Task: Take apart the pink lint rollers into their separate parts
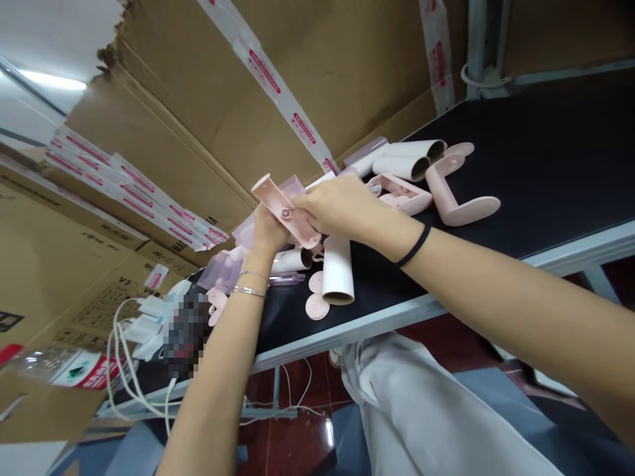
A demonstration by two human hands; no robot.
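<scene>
Both hands meet above the black worktop (546, 172) and share one long pink piece (284, 201), held tilted in the air, clear of the surface. The left hand (270, 231) comes up from below, its fingers (286, 213) clamped on the middle of the pink piece, thumb on top. The right hand (342, 205) reaches across from the right with its fingers closed over the lower end of the same piece. How firmly they press there I cannot tell, as the back of the hand hides them.

Just under the hands lie a white tube (338, 271), two pink discs (316, 306) and some clear covers (223, 268). Further along the worktop are more white tubes (411, 162) and a pink handle (459, 198). Cardboard boxes (208, 99) stand behind, and white cables (124, 370) hang at the left.

The chief risk, as I judge it, is a slip. The pink piece is smooth and narrow, and uneven pressure from the two hands could twist it free onto the loose parts below. A forearm brushing the white tube near the edge could roll it off the worktop.
</scene>
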